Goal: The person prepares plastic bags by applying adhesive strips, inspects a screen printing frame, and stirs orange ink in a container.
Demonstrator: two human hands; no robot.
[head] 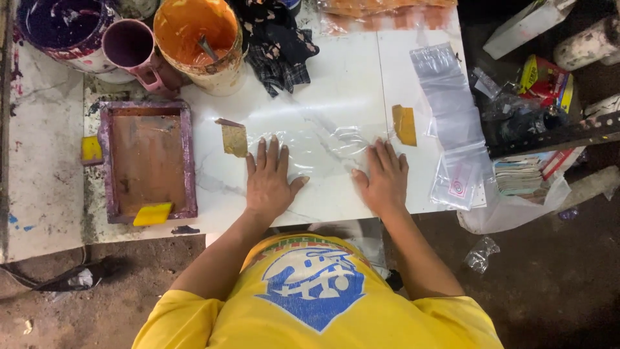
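We have both palms pressed flat on a clear plastic bag (323, 152) that lies in the middle of the frame on the white desk (349, 71). Our left hand (270, 178) is spread wide, fingers apart, on the bag's left part; our right hand (384, 178) is spread the same way on its right edge. Neither hand grips anything: they only press down.

As we judge it, the bag is laid out and being smoothed, though wrinkles and a bright crease show between our hands, so the flattening is not finished. No ink shows on the bag. The wooden printing screen (148, 161), stained purple along its frame, rests well apart at the left of the frame, with a yellow squeegee (153, 214) at its lower edge, untouched. Two ochre cards lie just beside the bag: one (234, 139) above our left hand, one (405, 124) above our right.

A stack of clear bags (452, 116) stretches down the right side of the desk, so we reckon many remain to be handled. At the upper left stand an orange paint bucket (197, 39), a purple mug (132, 48) and a purple paint bucket (61, 29), with a dark cloth (278, 45) beside them.
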